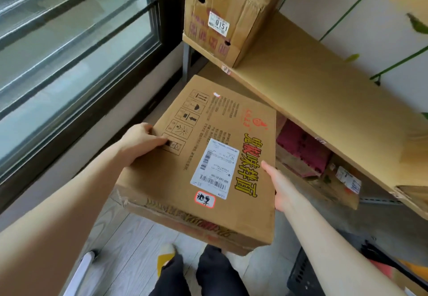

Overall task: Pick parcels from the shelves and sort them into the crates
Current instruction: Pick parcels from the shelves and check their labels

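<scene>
I hold a large flat cardboard parcel [208, 157] in the air in front of the shelves, with a white shipping label and yellow lettering on its top. My left hand [139, 141] grips its left edge, thumb curled over the top. My right hand [281, 187] grips the right edge, thumb lying on top and fingers hidden under the box. A black crate [308, 275] stands on the floor at the lower right, partly hidden by my right arm.
The wooden shelf [312, 92] runs along the right, carrying a tall cardboard box [222, 18] marked 0151. Below it lie more parcels [324, 170]. A dark-framed window [76, 64] fills the left. My legs and feet stand on the grey plank floor [129, 249].
</scene>
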Demonstrator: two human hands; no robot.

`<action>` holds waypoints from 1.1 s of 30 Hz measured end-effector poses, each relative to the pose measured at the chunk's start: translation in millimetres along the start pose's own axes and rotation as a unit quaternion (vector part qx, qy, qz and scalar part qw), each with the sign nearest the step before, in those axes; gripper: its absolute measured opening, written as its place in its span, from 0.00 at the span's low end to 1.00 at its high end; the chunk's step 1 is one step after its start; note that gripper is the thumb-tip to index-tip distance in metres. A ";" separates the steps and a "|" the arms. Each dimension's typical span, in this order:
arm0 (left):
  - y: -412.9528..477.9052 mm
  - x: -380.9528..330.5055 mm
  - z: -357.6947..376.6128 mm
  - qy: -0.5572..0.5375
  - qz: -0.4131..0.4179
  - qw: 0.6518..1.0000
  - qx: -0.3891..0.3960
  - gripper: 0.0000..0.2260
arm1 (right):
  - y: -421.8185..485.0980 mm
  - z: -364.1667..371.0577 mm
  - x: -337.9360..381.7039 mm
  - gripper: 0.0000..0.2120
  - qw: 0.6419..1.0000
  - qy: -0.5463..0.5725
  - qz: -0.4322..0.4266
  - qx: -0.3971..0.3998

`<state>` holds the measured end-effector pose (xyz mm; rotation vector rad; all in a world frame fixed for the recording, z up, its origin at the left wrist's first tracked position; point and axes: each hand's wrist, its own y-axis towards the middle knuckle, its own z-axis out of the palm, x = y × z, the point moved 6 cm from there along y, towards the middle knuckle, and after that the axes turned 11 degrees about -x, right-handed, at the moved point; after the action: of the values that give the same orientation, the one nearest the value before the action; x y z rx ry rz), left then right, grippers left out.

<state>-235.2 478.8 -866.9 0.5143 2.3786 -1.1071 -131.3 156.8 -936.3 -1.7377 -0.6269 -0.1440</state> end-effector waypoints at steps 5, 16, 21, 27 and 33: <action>100.7 -17.0 50.4 -0.001 0.015 0.999 0.047 0.26 | 109.3 22.4 30.8 0.60 0.999 0.015 -0.026 -0.022; 356.0 -52.2 164.7 -0.034 0.097 0.995 0.002 0.16 | 347.6 62.6 137.7 0.39 0.978 0.106 -0.150 -0.100; 404.5 -71.6 178.7 -0.083 0.132 0.988 0.013 0.20 | 397.1 76.6 173.9 0.31 0.972 0.106 -0.179 -0.109; 448.8 -67.1 170.8 -0.303 0.107 0.941 -0.110 0.05 | 422.8 92.4 221.3 0.24 0.965 0.106 -0.201 -0.132; 470.2 -50.4 185.2 -0.363 0.014 0.917 -0.166 0.18 | 436.1 107.1 252.6 0.25 0.963 0.069 -0.225 -0.131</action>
<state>92.8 611.4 -1231.2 -0.0023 1.8205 -0.6843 267.0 282.9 -1237.8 -1.7910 -0.9241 -0.6868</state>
